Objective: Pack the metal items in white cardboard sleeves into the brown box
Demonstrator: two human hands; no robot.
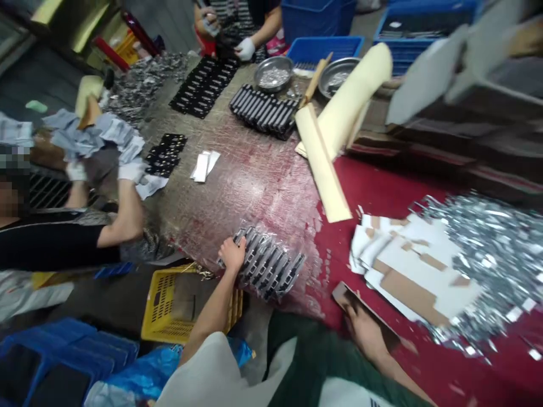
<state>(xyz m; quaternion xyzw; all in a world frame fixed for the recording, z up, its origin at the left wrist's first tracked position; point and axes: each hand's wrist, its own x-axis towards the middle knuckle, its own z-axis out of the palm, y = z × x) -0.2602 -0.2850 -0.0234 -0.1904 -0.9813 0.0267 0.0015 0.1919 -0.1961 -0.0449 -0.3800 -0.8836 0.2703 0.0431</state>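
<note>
- A wrapped bundle [271, 265] of dark and silvery parts is laid on the near edge of the worktable [254, 195]; its clear plastic is seen loosely spread around it.
- The bundle's left end is gripped by the left hand [233, 255], with the fingers curled around that end and the thumb laid over the top.
- To the right of the bundle and nearer the body, a brown flat piece [388, 336] is touched by the right hand [365, 333]. The fingers are partly bent over it; whether it is pinched or only pressed cannot be told.
- Farther right of the bundle, white and brown cards [416, 260] are stacked loosely, bordered by a heap of small shiny pieces [500, 243].
- Beyond the bundle, a cream strip [324, 169] and white slips [203, 165] are laid out.
- The step in hand is judged to be one of handling: the bundle is steadied while the flat piece is reached or taken.
- For the flat piece to be lifted, a firm edge grip is called for; meanwhile the bundle should be kept level, so that its parts are not slid out of line.
</note>
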